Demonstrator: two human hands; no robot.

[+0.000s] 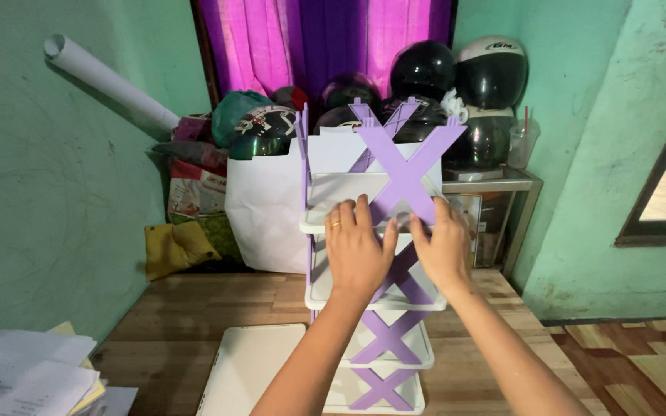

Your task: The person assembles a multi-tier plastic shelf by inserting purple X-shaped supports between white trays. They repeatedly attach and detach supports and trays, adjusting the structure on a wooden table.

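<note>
Both our hands, left hand (356, 248) and right hand (445, 248), press flat and open on the top shelf (333, 194) beside the purple cross brace (406, 173). Uneven pressure could tip the tall, narrow rack (383, 339), we judge.

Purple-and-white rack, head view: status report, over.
Left hand and right hand flat on the top white shelf, flanking the purple X-brace. Neither hand gripping. Loose white panel lies beside the rack.
</note>
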